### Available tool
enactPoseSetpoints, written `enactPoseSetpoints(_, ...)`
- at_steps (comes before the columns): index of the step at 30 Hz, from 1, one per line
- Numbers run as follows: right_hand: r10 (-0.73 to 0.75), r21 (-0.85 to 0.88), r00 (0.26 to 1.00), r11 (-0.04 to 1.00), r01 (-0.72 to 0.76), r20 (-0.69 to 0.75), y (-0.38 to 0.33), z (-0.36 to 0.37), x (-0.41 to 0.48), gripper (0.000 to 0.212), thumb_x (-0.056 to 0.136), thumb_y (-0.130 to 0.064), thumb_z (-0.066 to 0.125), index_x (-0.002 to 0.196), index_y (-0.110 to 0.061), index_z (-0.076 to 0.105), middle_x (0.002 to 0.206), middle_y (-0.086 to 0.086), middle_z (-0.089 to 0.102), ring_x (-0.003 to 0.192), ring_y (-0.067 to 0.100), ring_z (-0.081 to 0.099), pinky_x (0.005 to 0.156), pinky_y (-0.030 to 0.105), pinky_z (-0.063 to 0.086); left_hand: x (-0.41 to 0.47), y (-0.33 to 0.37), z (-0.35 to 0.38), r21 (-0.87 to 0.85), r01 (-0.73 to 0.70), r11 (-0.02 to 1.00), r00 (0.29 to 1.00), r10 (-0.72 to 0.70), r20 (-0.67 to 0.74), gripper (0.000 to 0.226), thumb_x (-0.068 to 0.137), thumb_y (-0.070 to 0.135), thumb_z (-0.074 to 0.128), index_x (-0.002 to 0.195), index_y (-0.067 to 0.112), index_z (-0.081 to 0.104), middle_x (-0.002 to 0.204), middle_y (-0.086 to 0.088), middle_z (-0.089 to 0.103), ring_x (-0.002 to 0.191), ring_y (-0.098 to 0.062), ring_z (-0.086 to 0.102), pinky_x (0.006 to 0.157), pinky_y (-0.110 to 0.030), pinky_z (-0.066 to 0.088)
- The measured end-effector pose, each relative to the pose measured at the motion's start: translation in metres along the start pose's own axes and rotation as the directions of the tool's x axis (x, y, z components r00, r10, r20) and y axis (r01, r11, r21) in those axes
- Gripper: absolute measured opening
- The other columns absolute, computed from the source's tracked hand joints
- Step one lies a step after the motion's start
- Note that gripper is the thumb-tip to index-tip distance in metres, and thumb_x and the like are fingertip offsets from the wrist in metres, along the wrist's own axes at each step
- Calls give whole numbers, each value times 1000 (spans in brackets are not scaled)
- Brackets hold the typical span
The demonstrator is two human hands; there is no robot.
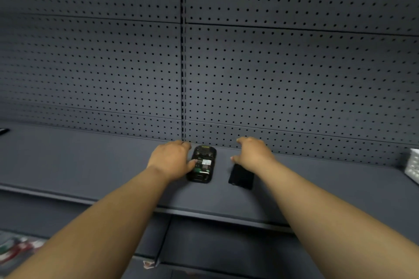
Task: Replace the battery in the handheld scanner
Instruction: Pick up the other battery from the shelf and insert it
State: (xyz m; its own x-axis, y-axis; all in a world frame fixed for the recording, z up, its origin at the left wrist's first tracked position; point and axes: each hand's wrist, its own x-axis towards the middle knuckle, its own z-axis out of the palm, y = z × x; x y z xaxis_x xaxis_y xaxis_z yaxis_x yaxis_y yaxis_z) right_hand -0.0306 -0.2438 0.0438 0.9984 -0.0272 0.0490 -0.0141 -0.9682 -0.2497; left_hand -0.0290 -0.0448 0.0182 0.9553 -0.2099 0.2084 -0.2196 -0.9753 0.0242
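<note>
Two bare hands are stretched out over a dark grey metal shelf, both arms coming in from the bottom of the shot. The left hand sits right up against the left side of the black handheld scanner, thumb pressed onto its open back, so it's basically steadying the thing rather than lifting it. The scanner is lying face down flat on the shelf, near the back wall, with its rear compartment uncovered: you can see green circuit board bits and a small white label inside. The right hand hangs just to the right of the scanner with the fingers spread loose, gripping nothing. Underneath that wrist there's a flat black rectangular piece lying on the shelf, partly covered by the hand; can't tell if it's the battery or the cover, honestly. It's close to the scanner but not touching it. Behind everything is a dark grey pegboard wall full of little holes, with a slotted vertical upright running down the middle. Way off at the right edge, a white plastic mesh basket pokes into view on the same shelf.
</note>
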Motion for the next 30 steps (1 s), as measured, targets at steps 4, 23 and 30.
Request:
enactPoseSetpoints(4,15,12,1000,1000,-15,0,-44,9,20,65,87,-33,62,144,-17,36,147,7,42,136,29,39,106,38,41,12,-52,-2,12,-6,1000,1000,6,3,52,90,46,47,133,16,46,131,-9,55,119,-28,53,97,-40,44)
enactPoseSetpoints(23,101,55,995,993,-100,-4,-247,82,60,53,88,-31,60,136,-13,46,140,11,50,131,31,43,105,39,42,32,-263,1,45,-104,994,994,103,32,49,91,46,45,128,14,48,127,-8,57,115,-27,55,94,-38,45)
enactPoseSetpoints(30,89,36,996,995,-89,11,-267,88,54,54,88,-34,60,136,-12,46,139,11,50,130,30,43,105,38,42,26,-283,2,29,-97,995,995,96,34,50,91,46,45,131,15,47,129,-7,55,118,-26,53,98,-37,42)
